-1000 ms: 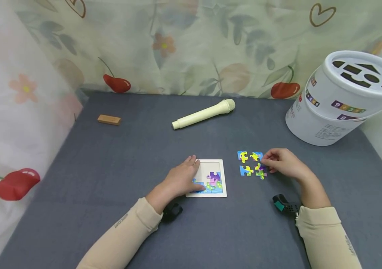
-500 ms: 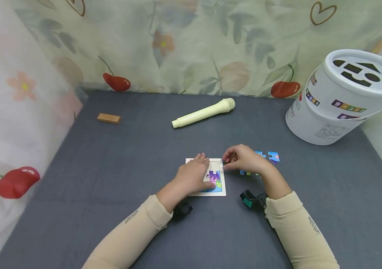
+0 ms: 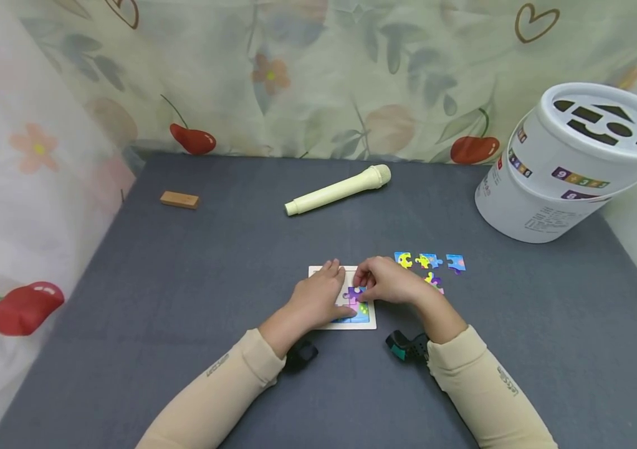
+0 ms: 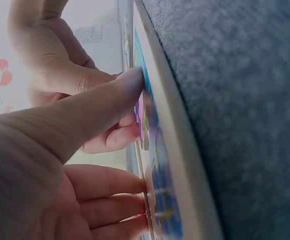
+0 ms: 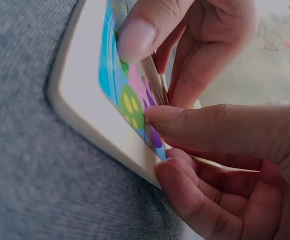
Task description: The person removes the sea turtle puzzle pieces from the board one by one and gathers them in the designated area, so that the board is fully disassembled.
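A small jigsaw puzzle in a pale square tray (image 3: 371,315) lies on the table, with blue, green and purple pieces fitted along its lower and right parts. My left hand (image 3: 318,296) rests across the tray's left side, fingers spread and thumb on the lower pieces. At the right side, my right hand (image 3: 391,280) has thumb and curled fingers at the purple puzzle piece (image 3: 354,293). In the right wrist view, the right thumb (image 5: 167,120) touches that purple piece, with the other fingers at the tray's edge. The left hand hides much of the tray.
Loose puzzle pieces (image 3: 428,260) lie right of the tray, partly behind the right hand. Further back are a cream toy microphone (image 3: 341,190) and a small wooden block (image 3: 179,199). A white bucket (image 3: 554,181) with a slotted lid stands at the back right.
My right hand has moved left from the loose pieces to the purple piece in the tray, uncovering a blue piece. My left hand has shifted slightly right over the tray.
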`<action>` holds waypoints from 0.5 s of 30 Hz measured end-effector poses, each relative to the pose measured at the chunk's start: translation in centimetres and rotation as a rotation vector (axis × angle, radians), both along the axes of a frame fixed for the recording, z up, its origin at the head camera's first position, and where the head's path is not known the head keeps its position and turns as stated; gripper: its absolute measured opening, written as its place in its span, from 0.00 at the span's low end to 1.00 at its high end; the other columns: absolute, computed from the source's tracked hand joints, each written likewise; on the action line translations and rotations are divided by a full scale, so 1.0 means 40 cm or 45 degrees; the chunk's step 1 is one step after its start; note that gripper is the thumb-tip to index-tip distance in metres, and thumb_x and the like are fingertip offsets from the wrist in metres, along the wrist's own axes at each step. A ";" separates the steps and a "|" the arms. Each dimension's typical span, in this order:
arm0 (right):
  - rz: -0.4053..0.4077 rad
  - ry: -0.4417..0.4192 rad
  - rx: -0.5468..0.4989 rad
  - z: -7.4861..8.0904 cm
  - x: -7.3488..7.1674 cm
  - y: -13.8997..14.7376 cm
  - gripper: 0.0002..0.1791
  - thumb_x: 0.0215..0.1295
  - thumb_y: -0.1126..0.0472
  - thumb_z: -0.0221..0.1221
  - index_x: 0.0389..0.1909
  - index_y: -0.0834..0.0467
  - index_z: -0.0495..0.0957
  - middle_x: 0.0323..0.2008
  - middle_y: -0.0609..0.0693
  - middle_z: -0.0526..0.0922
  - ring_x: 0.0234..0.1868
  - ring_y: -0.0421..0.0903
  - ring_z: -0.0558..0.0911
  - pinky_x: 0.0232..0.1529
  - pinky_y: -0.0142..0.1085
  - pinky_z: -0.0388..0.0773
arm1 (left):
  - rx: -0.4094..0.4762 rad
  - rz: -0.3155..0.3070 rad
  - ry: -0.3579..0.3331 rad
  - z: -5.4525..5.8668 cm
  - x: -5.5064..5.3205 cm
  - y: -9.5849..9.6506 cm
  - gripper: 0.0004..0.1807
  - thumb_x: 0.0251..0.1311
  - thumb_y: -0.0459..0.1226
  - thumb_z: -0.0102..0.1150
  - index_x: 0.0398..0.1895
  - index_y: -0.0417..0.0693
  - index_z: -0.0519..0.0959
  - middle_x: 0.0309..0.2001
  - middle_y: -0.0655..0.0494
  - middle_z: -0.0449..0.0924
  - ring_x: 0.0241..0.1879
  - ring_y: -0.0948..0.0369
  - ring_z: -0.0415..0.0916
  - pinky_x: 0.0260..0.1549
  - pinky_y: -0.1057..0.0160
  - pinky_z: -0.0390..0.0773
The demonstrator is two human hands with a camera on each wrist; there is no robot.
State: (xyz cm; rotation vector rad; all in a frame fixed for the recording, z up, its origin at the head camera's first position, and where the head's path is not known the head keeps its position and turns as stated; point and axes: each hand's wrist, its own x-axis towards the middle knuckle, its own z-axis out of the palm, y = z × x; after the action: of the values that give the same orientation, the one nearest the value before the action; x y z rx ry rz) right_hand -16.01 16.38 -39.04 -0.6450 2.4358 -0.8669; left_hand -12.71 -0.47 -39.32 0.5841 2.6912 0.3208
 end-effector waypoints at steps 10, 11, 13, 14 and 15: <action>-0.019 0.004 0.016 0.005 0.006 -0.004 0.06 0.51 0.69 0.65 0.31 0.64 0.79 0.23 0.50 0.77 0.25 0.39 0.73 0.28 0.30 0.71 | 0.011 0.009 -0.010 -0.001 0.002 -0.001 0.45 0.54 0.56 0.61 0.69 0.41 0.59 0.72 0.47 0.51 0.73 0.55 0.48 0.61 0.49 0.67; -0.020 0.002 0.015 0.006 0.007 -0.004 0.06 0.51 0.69 0.65 0.30 0.64 0.79 0.23 0.50 0.77 0.24 0.39 0.72 0.27 0.30 0.71 | 0.009 0.007 -0.009 0.001 0.002 -0.002 0.45 0.54 0.56 0.61 0.69 0.41 0.59 0.72 0.47 0.51 0.73 0.55 0.48 0.62 0.49 0.67; -0.012 0.001 0.003 0.007 0.006 -0.003 0.05 0.51 0.69 0.65 0.29 0.64 0.79 0.22 0.49 0.76 0.24 0.39 0.72 0.27 0.29 0.71 | 0.004 0.005 -0.006 0.002 0.002 -0.002 0.45 0.54 0.56 0.61 0.69 0.41 0.59 0.72 0.47 0.51 0.73 0.55 0.48 0.62 0.50 0.66; -0.006 -0.002 -0.004 0.007 0.005 -0.001 0.05 0.51 0.69 0.65 0.29 0.64 0.78 0.22 0.49 0.76 0.24 0.39 0.72 0.27 0.29 0.70 | 0.003 0.006 -0.005 0.002 0.002 -0.002 0.45 0.54 0.56 0.61 0.69 0.41 0.59 0.72 0.47 0.51 0.73 0.55 0.48 0.62 0.50 0.66; 0.001 -0.008 -0.014 0.007 0.005 0.001 0.04 0.52 0.69 0.65 0.28 0.64 0.78 0.22 0.49 0.76 0.24 0.39 0.71 0.27 0.30 0.70 | 0.003 0.005 -0.003 0.002 0.002 -0.002 0.45 0.54 0.56 0.61 0.69 0.41 0.59 0.72 0.47 0.51 0.73 0.55 0.48 0.62 0.50 0.66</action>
State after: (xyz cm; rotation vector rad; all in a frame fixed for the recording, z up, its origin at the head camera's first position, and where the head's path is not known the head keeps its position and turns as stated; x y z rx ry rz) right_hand -15.83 16.41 -38.75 -0.6470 2.4267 -0.8815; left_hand -12.65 -0.54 -39.22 0.5790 2.6905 0.3254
